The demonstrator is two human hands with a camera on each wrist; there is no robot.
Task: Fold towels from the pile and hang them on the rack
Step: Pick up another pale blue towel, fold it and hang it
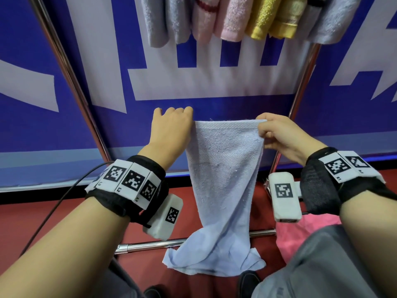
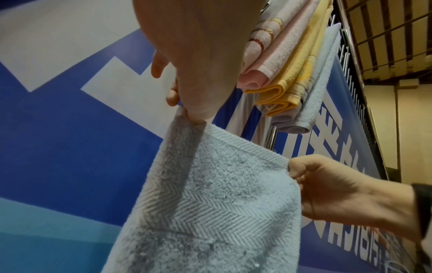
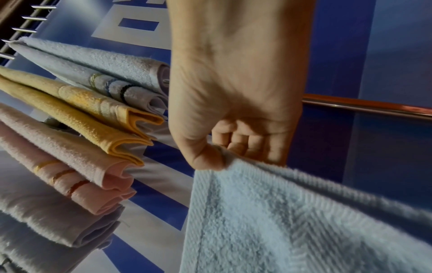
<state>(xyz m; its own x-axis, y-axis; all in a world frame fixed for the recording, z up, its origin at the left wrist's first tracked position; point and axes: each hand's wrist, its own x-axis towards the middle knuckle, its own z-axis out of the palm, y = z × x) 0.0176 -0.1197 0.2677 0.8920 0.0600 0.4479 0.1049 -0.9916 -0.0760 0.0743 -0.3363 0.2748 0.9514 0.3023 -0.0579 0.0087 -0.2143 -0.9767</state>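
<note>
Both forearms extended forward; left hand (image 1: 171, 123) and right hand (image 1: 279, 134) raised level, each with fingers curled, pinching a top corner of the towel (image 1: 223, 179).

Head view: from above, facing forward and down, both wrists near. Left wrist view: close under the left hand (image 2: 198, 61), tilted up and rightward. Right wrist view: close under the right hand (image 3: 236, 88), tilted up and leftward. Shared by all: light blue towel (image 1: 223, 168), hung towels (image 1: 236, 18).
</note>
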